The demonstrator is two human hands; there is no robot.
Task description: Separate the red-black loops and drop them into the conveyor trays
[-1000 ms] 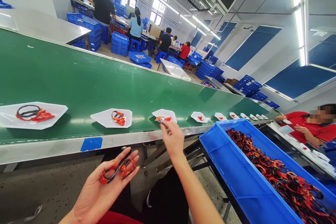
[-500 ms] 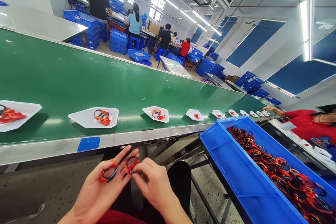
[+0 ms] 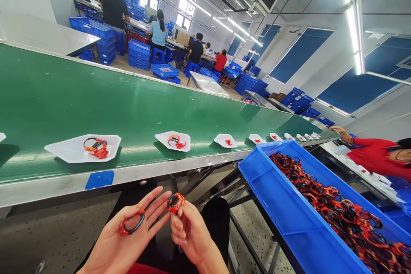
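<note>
Carefully, below the green conveyor belt [image 3: 96,107], the open left hand [image 3: 123,239] is cradling a black-and-orange loop [image 3: 131,223] while the pinching right hand [image 3: 189,233] is gripping a second loop [image 3: 175,202] apart.

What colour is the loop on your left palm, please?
The loop is black and orange-red; head view.

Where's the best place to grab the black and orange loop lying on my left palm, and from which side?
Pinch the dark band on its lower right, from above: the loop lies flat on the open left hand, and that stretch is clear of the orange wrapping.
</note>
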